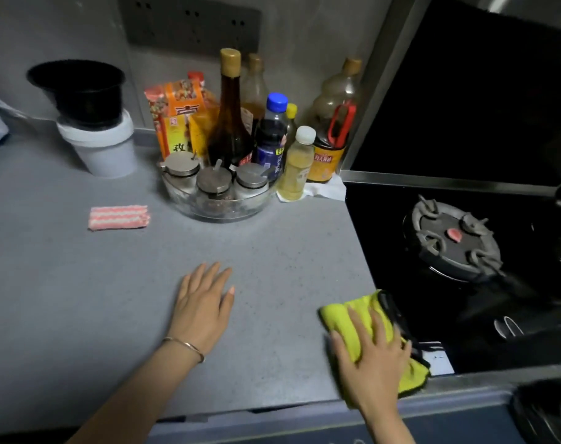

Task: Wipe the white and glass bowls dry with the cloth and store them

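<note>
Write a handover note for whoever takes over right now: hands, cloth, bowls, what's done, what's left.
Left hand: open, flat on the counter, holding nothing.
Right hand: open, pressing flat on the yellow cloth at the counter's edge by the stove.
Bowls: no white bowl in view; the one glass bowl holds spice jars at the back.
Done: cannot tell whether either bowl is wiped or stored.
Left: find both bowls, confirm dry and stored.

A single head-worn wide-angle view is provided. The grey countertop [272, 251] is seen steeply from above at close range, facing the back wall [48, 27]; the hob [384, 225] is included at right.
</note>
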Action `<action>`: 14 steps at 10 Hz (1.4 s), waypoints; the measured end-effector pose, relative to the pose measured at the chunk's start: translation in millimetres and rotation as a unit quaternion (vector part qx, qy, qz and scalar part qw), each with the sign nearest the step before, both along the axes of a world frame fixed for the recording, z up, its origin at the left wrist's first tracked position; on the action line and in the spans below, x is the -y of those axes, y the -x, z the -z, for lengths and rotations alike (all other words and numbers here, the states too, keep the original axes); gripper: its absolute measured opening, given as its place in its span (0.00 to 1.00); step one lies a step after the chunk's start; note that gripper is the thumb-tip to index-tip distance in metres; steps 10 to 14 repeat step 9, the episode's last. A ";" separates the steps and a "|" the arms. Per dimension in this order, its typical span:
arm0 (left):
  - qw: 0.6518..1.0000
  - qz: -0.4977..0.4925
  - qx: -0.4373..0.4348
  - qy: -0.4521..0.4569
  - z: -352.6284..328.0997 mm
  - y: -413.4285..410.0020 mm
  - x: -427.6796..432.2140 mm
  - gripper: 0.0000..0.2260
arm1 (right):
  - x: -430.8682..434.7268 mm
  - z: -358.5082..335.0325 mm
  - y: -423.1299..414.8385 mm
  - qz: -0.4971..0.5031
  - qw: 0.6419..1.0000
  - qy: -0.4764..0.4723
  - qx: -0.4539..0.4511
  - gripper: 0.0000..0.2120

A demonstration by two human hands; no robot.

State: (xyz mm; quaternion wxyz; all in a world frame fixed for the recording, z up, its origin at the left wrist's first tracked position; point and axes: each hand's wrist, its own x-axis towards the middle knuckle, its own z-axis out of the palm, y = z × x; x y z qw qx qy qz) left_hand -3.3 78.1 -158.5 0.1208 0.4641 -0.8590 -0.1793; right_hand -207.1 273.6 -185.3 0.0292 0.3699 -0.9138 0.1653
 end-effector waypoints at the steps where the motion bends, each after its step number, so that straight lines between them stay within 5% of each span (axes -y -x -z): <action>1: 1.000 0.022 -0.002 0.002 2.1 26.0 3.9 0.27 | 36.7 4.8 -3.7 -0.127 0.992 -0.002 -0.015 0.25; 3: 0.999 0.002 -0.021 0.027 1.3 49.2 30.7 0.29 | 143.0 0.5 56.9 0.005 0.999 -0.032 0.042 0.28; 6: 0.997 0.021 -0.032 0.065 6.7 65.0 64.5 0.33 | 264.7 -5.9 126.7 0.046 0.995 -0.061 0.062 0.27; 8: 0.998 0.014 -0.002 0.069 13.4 59.8 63.2 0.37 | 251.8 -14.9 129.6 -0.018 0.991 -0.042 0.124 0.31; 9: 0.998 0.008 0.018 0.061 8.1 55.5 61.9 0.41 | 226.7 -45.3 122.3 -0.088 0.975 0.136 0.151 0.30; 14: 0.998 0.008 0.018 0.061 8.1 55.5 61.9 0.41 | 226.7 -45.3 122.3 -0.088 0.975 0.136 0.151 0.30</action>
